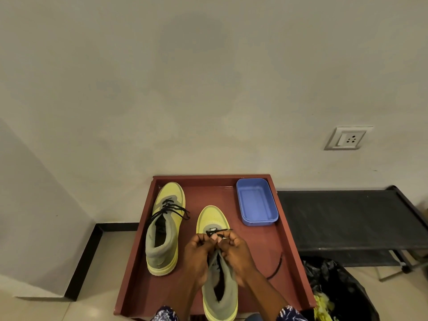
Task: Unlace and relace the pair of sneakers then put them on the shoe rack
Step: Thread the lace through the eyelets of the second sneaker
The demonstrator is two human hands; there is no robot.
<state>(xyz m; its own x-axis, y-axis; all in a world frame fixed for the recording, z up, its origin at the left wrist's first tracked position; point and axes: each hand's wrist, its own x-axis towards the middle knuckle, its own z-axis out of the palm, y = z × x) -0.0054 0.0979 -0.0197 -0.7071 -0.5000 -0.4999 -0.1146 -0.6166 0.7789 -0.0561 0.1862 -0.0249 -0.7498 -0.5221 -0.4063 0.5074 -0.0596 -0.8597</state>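
Note:
Two yellow-and-grey high-top sneakers stand on a reddish-brown tray table point(291, 246), toes pointing away from me. The left sneaker point(165, 228) is laced with a black lace that hangs loose at the top. The right sneaker point(217, 269) lies under my hands. My left hand point(200, 251) and my right hand point(236, 251) meet over its eyelets, and each pinches the black lace point(216, 232) near the lowest rows. One end of that lace point(276, 266) trails in a curve over the table to the right.
A blue plastic tub point(256, 201) sits at the table's back right corner. A black shoe rack point(347, 218) stands to the right against the wall. A black bag point(335, 290) with something yellow lies below it. A wall socket point(347, 138) is above the rack.

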